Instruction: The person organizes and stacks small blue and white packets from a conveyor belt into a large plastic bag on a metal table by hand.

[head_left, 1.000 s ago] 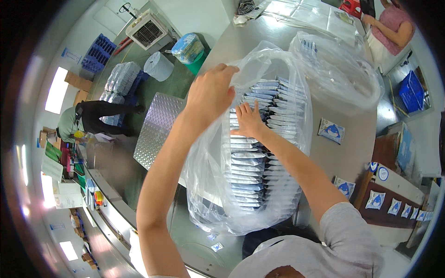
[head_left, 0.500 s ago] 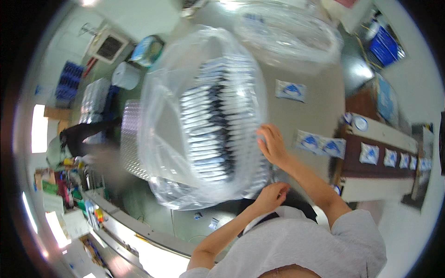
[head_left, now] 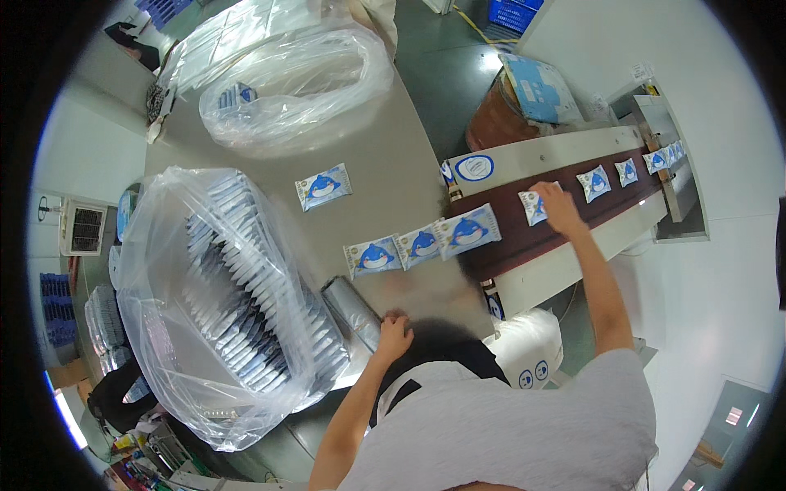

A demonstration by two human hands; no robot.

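My right hand [head_left: 560, 211] reaches over the brown conveyor belt [head_left: 509, 243] at the right. Its fingers are closed on the far side of a small white and blue pillow packet [head_left: 534, 207], partly covering it. My left hand [head_left: 395, 336] is loosely curled at the table's near edge, beside a grey roll [head_left: 350, 304], and nothing shows in it. Three similar packets [head_left: 422, 244] lie in a row where the belt meets the table. A single packet [head_left: 323, 186] lies further left. A large clear plastic bag [head_left: 151, 327] at the left holds packed rows of packets.
More packets [head_left: 626, 172] sit spaced along the belt toward the far right. Another clear bag [head_left: 360, 78] lies open at the table's back with a few packets inside. Beyond the belt stands a brown drum [head_left: 495, 119] topped by a blue and white sack [head_left: 540, 88].
My view has turned right. My right hand has left the big bag and reached a packet on the belt. Three packets now lie in the row at the belt's end, where two showed before.
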